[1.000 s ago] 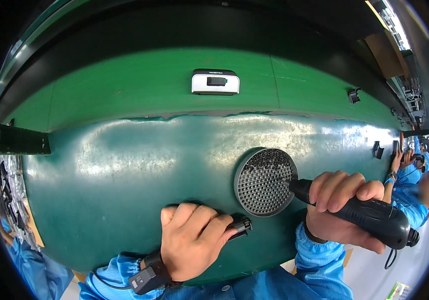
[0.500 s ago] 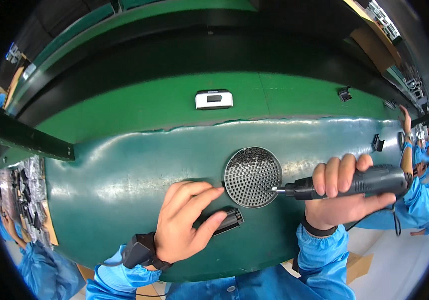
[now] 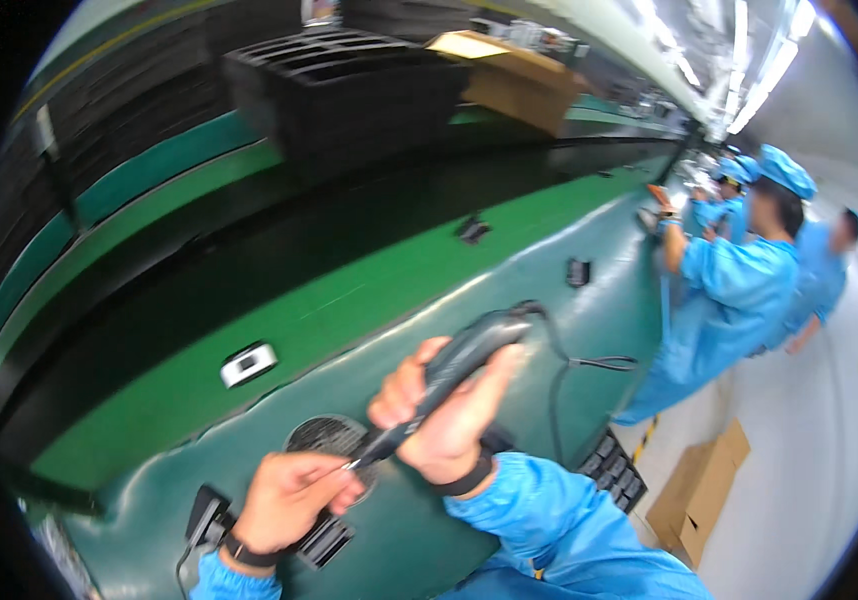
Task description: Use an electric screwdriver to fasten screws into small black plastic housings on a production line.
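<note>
Now, right hand (image 3: 444,415): clenched around driver (image 3: 449,375)
Left hand (image 3: 287,497): fingers pinching the driver's tip
Grille (image 3: 324,437): just behind tip

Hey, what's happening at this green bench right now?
A person in blue sleeves is working at a green bench. The right hand grips a dark corded power screwdriver, tilted with its tip pointing down to the left. The left hand pinches at that tip, just over a round black mesh grille lying on the bench. A small black part sits under the left hand. Other workers in blue stand further along the line.
</note>
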### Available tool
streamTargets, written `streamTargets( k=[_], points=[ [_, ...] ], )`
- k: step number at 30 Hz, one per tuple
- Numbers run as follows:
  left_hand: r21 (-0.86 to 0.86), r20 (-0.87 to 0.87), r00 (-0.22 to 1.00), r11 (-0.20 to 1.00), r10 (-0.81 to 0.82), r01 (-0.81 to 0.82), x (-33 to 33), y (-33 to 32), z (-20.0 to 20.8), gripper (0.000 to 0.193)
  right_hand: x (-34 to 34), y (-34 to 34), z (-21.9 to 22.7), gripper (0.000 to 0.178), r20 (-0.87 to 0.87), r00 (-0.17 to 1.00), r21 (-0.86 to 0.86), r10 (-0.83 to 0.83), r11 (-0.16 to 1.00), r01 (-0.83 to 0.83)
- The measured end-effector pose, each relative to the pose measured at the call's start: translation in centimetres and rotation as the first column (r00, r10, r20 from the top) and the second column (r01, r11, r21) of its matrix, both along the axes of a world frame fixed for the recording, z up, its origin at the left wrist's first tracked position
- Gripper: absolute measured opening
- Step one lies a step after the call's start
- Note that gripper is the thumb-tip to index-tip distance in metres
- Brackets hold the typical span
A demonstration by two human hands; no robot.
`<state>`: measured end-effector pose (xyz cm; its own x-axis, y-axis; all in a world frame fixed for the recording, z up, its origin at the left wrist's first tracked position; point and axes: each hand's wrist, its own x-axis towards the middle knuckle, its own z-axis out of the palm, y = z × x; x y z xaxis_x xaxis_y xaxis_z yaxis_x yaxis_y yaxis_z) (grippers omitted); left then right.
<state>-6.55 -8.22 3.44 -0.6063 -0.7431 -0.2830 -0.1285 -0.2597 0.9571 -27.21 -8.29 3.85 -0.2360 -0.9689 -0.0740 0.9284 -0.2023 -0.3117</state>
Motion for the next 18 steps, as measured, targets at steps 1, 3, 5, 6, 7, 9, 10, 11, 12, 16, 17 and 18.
streamTargets(
  k=[1,3,5,6,7,9,10,11,12,16,17,18],
  points=[
    [0.007,-0.015,1.000,1.000,0.027,-0.026,0.0,0.2,0.2,0.016,0.0,0.0,-0.1,0.085,-0.015,1.000,-0.008,-0.006,1.000,0.006],
    [0.006,-0.023,0.997,0.997,0.073,-0.073,0.2,0.0,-0.5,0.013,0.0,0.0,-0.7,0.084,-0.058,0.998,-0.026,-0.029,0.999,0.027],
    [-0.050,-0.005,0.995,0.993,0.103,-0.103,0.8,-0.6,-0.8,0.012,0.0,-0.3,-0.1,0.087,-0.094,0.993,0.037,-0.077,0.996,0.080],
    [-0.084,0.023,0.991,0.988,0.129,-0.127,0.9,-0.8,-0.8,0.013,-0.2,-0.4,-0.2,0.086,-0.110,0.990,0.020,-0.090,0.996,0.092],
    [-0.087,0.016,0.993,0.990,0.116,-0.114,0.8,-0.7,-0.7,0.013,-0.4,-0.5,-0.1,0.086,-0.116,0.988,0.017,-0.103,0.994,0.106],
    [-0.254,0.070,0.971,0.945,0.230,-0.206,0.5,-0.5,-0.1,0.010,-0.8,-0.7,0.2,0.086,-0.103,0.989,0.046,-0.108,0.992,0.114],
    [-0.254,0.063,0.974,0.947,0.219,-0.197,0.3,-0.3,0.5,0.010,-0.8,-0.7,0.4,0.086,-0.089,0.991,0.058,-0.101,0.993,0.106],
    [-0.517,0.151,0.956,0.844,0.251,-0.140,0.0,0.0,1.2,0.010,-0.7,-0.7,0.5,0.085,-0.086,0.992,0.052,-0.095,0.994,0.100],
    [-0.735,0.220,0.926,0.676,0.307,-0.050,-0.4,0.2,1.7,0.012,-0.5,-0.6,0.5,0.085,-0.084,0.993,0.046,-0.088,0.995,0.092],
    [-0.881,0.194,0.916,0.474,0.351,0.005,-0.7,0.3,1.3,0.012,0.0,-0.9,0.1,0.083,-0.118,0.989,0.014,-0.089,0.996,0.092],
    [-0.863,0.201,0.912,0.505,0.357,-0.008,-0.6,0.4,1.2,0.009,-0.2,-0.9,0.2,0.083,-0.109,0.990,0.028,-0.088,0.995,0.092],
    [-0.864,0.213,0.901,0.504,0.377,-0.006,-0.2,0.3,1.2,0.009,0.1,-1.0,0.2,0.083,-0.091,0.993,0.044,-0.073,0.996,0.078]
  ],
)
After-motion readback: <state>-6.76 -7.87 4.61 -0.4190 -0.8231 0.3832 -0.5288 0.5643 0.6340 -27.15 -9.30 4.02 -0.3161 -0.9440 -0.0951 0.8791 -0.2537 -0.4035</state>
